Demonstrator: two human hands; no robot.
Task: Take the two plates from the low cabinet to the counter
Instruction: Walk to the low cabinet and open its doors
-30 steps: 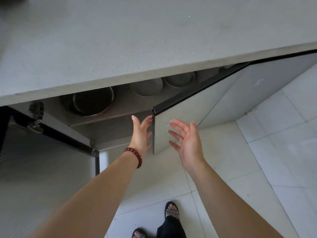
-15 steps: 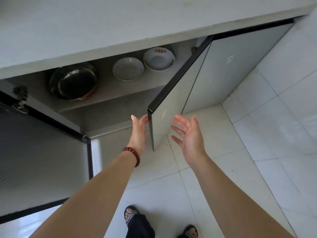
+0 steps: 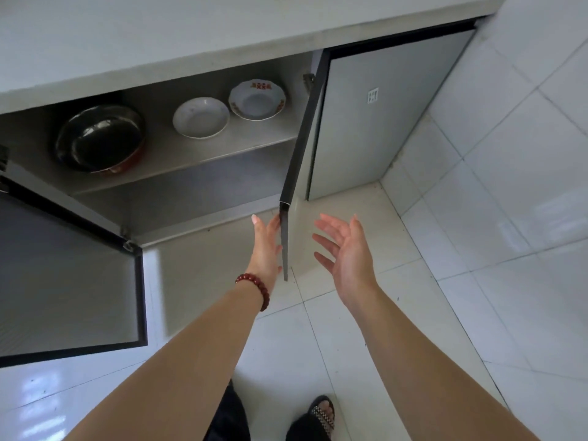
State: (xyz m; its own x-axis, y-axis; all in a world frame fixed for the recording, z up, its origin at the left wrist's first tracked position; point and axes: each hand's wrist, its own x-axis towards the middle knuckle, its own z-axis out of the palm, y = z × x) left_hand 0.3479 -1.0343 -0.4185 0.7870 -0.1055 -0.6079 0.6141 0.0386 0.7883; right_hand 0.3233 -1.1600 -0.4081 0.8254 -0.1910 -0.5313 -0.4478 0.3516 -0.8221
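Here, two plates are seen side by side on the upper shelf [image 3: 178,160] of the low cabinet: a plain white plate [image 3: 201,117] and, at its 2 o'clock, a red-patterned plate [image 3: 257,99]. A dark pan [image 3: 99,138] is set well apart at 9 o'clock. The left hand [image 3: 265,246], fingers straight and pressed together, is held at the edge of an open door [image 3: 301,148]. The right hand [image 3: 345,249] is raised at 3 o'clock of it, fingers spread, nothing gripped. The counter [image 3: 159,36] is seen at 12 o'clock.
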